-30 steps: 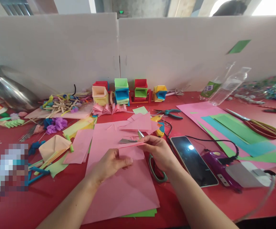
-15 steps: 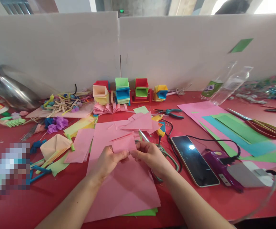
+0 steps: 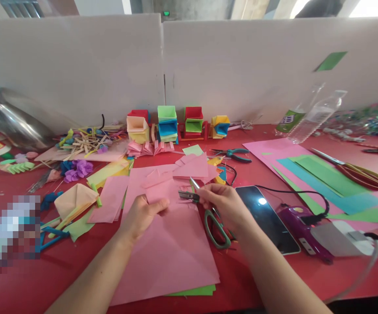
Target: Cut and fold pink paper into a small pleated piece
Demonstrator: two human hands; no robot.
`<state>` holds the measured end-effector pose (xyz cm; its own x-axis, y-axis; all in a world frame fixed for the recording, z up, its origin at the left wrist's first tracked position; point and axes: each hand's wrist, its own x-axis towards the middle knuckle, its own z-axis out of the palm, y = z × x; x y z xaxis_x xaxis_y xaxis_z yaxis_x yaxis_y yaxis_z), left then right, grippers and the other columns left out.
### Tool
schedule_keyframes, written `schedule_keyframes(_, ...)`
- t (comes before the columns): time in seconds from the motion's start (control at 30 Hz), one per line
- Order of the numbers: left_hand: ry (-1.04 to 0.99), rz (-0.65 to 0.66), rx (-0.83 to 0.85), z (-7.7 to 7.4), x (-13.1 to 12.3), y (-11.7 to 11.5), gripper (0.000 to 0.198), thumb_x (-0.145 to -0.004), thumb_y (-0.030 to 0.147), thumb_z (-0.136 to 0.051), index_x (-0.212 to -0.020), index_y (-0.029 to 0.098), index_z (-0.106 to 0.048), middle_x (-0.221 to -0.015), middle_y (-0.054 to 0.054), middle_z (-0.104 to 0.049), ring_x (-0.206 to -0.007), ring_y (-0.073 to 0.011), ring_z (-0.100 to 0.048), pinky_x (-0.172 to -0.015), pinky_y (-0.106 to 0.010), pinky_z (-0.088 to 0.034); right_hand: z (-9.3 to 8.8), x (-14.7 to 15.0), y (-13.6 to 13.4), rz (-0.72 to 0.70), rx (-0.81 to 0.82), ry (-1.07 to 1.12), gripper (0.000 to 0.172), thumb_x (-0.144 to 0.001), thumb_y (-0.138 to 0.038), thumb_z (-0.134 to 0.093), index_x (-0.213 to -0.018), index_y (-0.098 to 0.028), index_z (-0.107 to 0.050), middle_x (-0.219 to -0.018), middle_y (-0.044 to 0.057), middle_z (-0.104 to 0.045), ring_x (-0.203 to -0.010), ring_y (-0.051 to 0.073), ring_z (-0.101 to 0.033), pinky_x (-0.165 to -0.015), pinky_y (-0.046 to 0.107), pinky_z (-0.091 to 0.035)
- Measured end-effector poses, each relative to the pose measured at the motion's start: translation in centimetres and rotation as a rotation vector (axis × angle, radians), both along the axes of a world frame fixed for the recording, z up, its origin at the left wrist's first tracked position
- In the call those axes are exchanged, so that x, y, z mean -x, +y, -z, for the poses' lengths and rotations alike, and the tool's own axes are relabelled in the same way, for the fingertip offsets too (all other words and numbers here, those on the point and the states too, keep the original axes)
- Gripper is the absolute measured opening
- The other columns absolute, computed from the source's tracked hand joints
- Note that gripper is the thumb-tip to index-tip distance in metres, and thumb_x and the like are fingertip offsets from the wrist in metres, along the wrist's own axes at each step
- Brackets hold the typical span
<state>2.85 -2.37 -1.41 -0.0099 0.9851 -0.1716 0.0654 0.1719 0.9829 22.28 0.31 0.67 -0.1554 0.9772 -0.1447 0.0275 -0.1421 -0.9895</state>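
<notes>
My left hand (image 3: 143,218) is closed on a small folded piece of pink paper (image 3: 158,188), its thumb lying along the lower edge. In my right hand (image 3: 223,205), between thumb and fingers, is a small utility knife (image 3: 189,196), its tip pointing left toward the folded piece but apart from it. Under both hands lies a large pink sheet (image 3: 172,261). Scissors with green handles (image 3: 217,233) lie beneath my right hand, which covers their middle; their tips show beyond my fingers.
A phone (image 3: 265,220) and a purple power strip (image 3: 306,231) lie on the right, with cables. Behind stand coloured paper boxes (image 3: 167,126). Teal pliers (image 3: 234,155), larger scissors (image 3: 355,170) and coloured sheets (image 3: 326,179) lie farther off. Paper scraps and a metal jug (image 3: 18,122) are on the left.
My right hand has let go of the pink paper, moved right and taken hold of the utility knife. My left hand with the paper has shifted slightly left.
</notes>
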Motion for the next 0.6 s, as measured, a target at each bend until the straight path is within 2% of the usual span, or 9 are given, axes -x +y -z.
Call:
schedule_keyframes(0.13,0.054,0.039,0.013,-0.3,-0.7,-0.5,0.025,-0.070,0.036,-0.066,-0.060,0.013,-0.066,-0.057,-0.003,-0.065,-0.061,-0.0163,-0.060,-0.065,-0.027,-0.045,0.5,1.7,-1.1,-0.183,-0.014,-0.022,0.023,-0.069,-0.037,-0.067,-0.066,-0.015,-0.061,-0.060,-0.002,-0.054,-0.053,0.008,-0.045,-0.052,0.022,-0.035)
schedule_keyframes(0.23,0.042,0.086,-0.002,-0.3,-1.1,-0.7,0.026,-0.071,0.038,-0.065,-0.062,0.014,-0.066,-0.060,-0.004,-0.066,-0.064,-0.0171,-0.061,-0.066,-0.028,-0.045,0.9,2.6,-1.6,-0.189,-0.031,-0.041,0.025,-0.071,-0.036,-0.065,-0.060,-0.015,-0.056,-0.054,-0.003,-0.050,-0.050,0.008,-0.042,-0.050,0.022,-0.032)
schedule_keyframes(0.37,0.031,0.110,0.002,-0.3,-1.0,-0.6,0.026,-0.071,0.037,-0.064,-0.057,0.014,-0.063,-0.057,-0.003,-0.064,-0.061,-0.0161,-0.059,-0.066,-0.028,-0.045,0.6,2.1,-1.4,-0.208,-0.015,-0.055,0.027,-0.069,-0.034,-0.066,-0.053,-0.016,-0.055,-0.050,-0.002,-0.051,-0.047,0.008,-0.043,-0.049,0.023,-0.032)
schedule_keyframes(0.47,0.011,0.129,-0.016,-0.3,-0.6,-0.4,0.022,-0.072,0.031,-0.063,-0.057,0.015,-0.062,-0.056,-0.001,-0.062,-0.059,-0.0145,-0.057,-0.063,-0.027,-0.044,0.0,1.4,-1.1,-0.273,0.032,-0.046,0.025,-0.069,-0.036,-0.066,-0.057,-0.015,-0.060,-0.056,0.001,-0.058,-0.049,0.009,-0.046,-0.051,0.024,-0.035)
schedule_keyframes(0.6,0.013,0.114,-0.040,-0.5,-0.5,-0.3,0.022,-0.072,0.029,-0.062,-0.054,0.015,-0.060,-0.054,0.000,-0.059,-0.057,-0.0131,-0.054,-0.060,-0.025,-0.043,-0.1,1.3,-1.0,-0.260,0.016,-0.049,0.020,-0.069,-0.034,-0.066,-0.064,-0.015,-0.061,-0.060,-0.001,-0.057,-0.051,0.008,-0.046,-0.051,0.022,-0.034)
